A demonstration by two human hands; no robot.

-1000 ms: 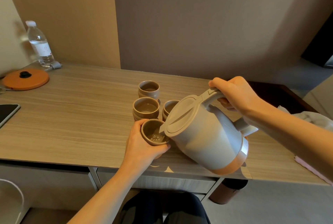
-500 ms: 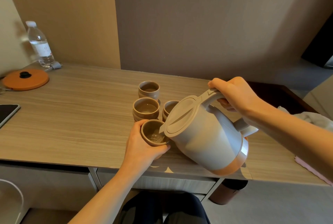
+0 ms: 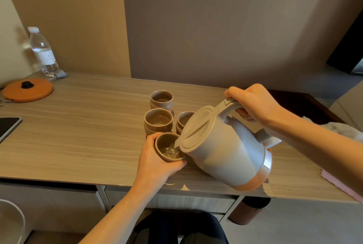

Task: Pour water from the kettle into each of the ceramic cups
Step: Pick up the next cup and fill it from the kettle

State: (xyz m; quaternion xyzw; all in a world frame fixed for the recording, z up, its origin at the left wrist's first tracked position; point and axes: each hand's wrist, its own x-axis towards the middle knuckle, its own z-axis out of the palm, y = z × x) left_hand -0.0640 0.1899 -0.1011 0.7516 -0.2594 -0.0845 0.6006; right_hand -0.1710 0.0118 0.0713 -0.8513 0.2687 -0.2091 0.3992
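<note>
Head view: kettle (image 3: pixel 222 145), grey with an orange base band and its lid closed, is tilted steeply toward the left and held clear of the desk (image 3: pixel 78 125). Right hand (image 3: pixel 253 102) grips the handle at the top, fingers curled fully round it. Spout sits over the rim of the nearest cup (image 3: pixel 167 140) — clear water shows in the bottom of that cup, surface rippled. Left hand (image 3: pixel 155 161) holds this cup from the near and left side, thumb and fingers wrapped round its wall; the cup is near the front edge of the desk. Three more brown ceramic cups stand just behind: left middle cup (image 3: pixel 158 121), right middle cup (image 3: pixel 184 119) partly hidden by the kettle lid, and far cup (image 3: pixel 161 99). Fill level in these three — cannot tell. Far left of the desk: water bottle (image 3: pixel 43 52), orange lid (image 3: pixel 27 90), dark tablet (image 3: pixel 7 125). White cloth (image 3: pixel 343 127) lies at the right edge.
</note>
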